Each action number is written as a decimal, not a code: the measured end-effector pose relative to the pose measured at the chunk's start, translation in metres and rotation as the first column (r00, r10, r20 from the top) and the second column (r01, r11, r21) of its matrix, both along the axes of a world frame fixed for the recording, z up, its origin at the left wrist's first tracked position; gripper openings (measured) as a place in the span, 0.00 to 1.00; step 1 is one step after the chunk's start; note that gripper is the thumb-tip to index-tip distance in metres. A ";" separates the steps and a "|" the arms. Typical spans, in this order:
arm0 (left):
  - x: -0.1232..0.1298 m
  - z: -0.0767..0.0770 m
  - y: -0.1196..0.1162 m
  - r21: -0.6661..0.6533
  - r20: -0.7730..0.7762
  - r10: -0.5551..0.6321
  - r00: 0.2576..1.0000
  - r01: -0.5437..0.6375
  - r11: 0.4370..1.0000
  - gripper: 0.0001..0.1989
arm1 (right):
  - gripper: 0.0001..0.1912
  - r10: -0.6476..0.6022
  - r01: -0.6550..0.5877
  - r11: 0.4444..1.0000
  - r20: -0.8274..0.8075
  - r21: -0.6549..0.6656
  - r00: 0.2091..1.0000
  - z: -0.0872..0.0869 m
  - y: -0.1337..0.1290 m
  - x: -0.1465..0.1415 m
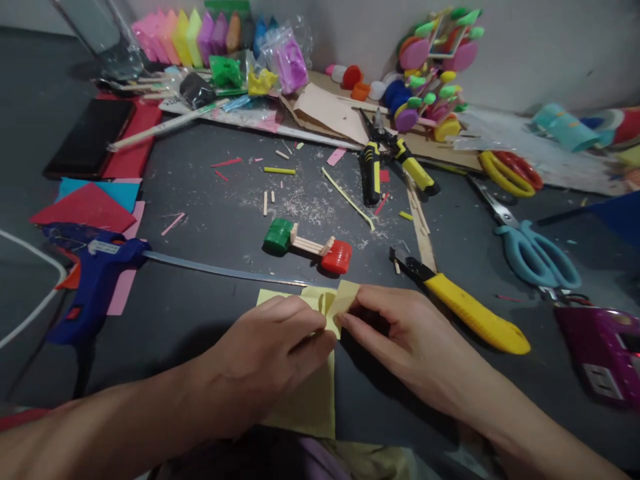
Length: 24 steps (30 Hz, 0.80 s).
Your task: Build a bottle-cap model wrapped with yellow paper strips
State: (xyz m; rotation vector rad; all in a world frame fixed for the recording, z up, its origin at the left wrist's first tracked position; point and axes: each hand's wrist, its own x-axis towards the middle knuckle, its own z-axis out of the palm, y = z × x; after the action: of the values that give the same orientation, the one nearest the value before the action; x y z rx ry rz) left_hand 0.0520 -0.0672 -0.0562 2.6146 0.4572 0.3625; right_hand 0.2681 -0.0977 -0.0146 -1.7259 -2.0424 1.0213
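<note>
On the left lies my glue gun (97, 267). Near centre, over the yellow sheet (310, 407), my left hand (280, 350) pinches the folded yellow piece (346, 299); my right hand (400, 327) pinches its right part. Light, even pressure should keep the fold crisp.

left grip (277, 347): bare | right grip (405, 327): bare | 2 forearms (160, 403): uncovered | lap clothing (390, 461): olive, purple
</note>
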 end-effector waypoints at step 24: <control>0.008 0.008 0.004 0.253 0.013 -0.019 1.000 0.015 0.967 0.17 | 0.11 -0.113 0.120 0.992 -0.172 0.030 0.979 -0.009 0.006 -0.002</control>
State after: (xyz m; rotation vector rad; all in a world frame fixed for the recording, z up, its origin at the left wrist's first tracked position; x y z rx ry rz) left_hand 0.0595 -0.0636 -0.0478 2.8581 0.4058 0.4626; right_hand 0.2664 -0.0921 -0.0238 -1.6555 -1.8222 1.0446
